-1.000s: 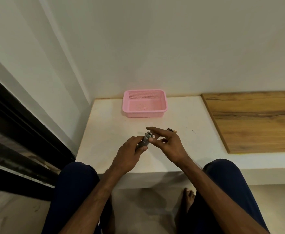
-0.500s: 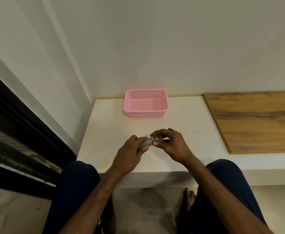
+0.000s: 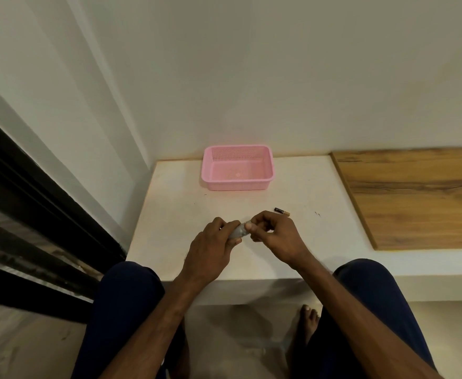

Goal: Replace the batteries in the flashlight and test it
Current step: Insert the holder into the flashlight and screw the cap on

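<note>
A small grey flashlight (image 3: 237, 232) is held above the white ledge (image 3: 175, 214); only a short stretch of its body shows between my hands. My left hand (image 3: 210, 247) wraps around its body. My right hand (image 3: 272, 237) is closed on its right end, with thumb and fingertips pinching there; what it pinches is hidden. A single dark battery with a gold tip (image 3: 282, 211) lies on the ledge just behind my right hand.
A pink plastic basket (image 3: 237, 167) stands at the back of the ledge by the wall. A wooden board (image 3: 416, 198) covers the ledge to the right. A dark window frame (image 3: 33, 214) runs along the left. My knees and a bare foot are below the ledge.
My right hand went from open fingers over the flashlight's end to a closed pinch on it. Both hands have drawn closer together. The battery behind is now uncovered.
</note>
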